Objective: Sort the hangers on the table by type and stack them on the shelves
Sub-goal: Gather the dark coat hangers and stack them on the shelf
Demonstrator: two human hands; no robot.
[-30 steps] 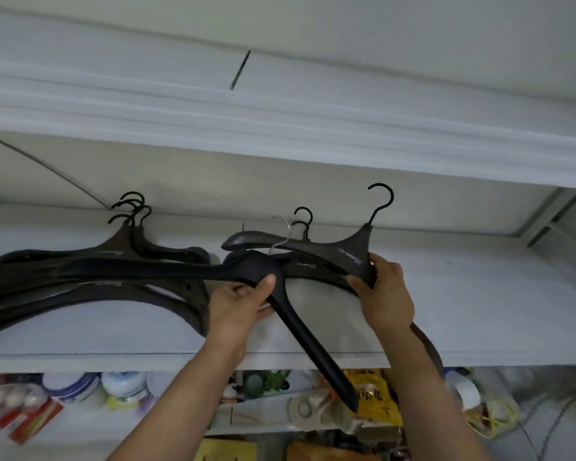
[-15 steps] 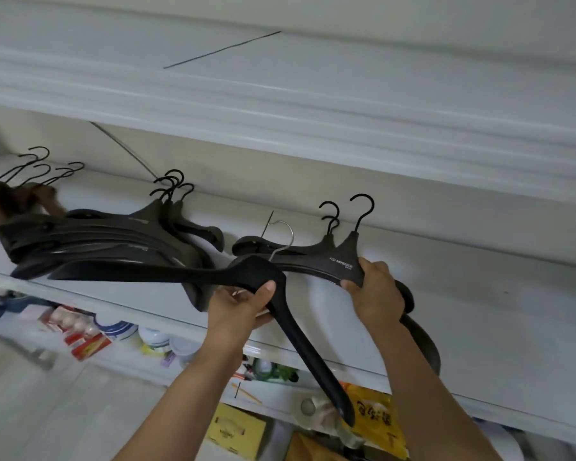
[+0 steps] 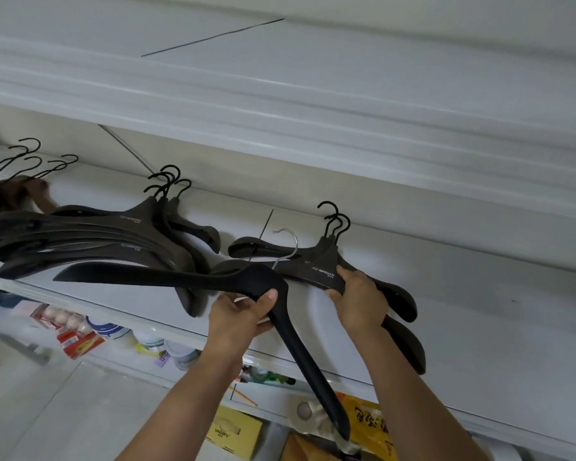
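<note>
Hanger [image 3: 167, 277] in left hand [image 3: 237, 316], stack [image 3: 325, 265] in right hand [image 3: 360, 302]

Red packet [image 3: 80, 342], white tubs [image 3: 180, 353], yellow box [image 3: 233, 430], yellow bag [image 3: 368, 424] crowded below.

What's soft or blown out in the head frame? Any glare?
Head view: flat, diffuse light, no glare or hard shadows; left hand and right hand are sharp, as is the print on the right hand's hanger; far-left hangers and lower-shelf clutter are blurred; shelf lines bow slightly from the wide lens.
</note>
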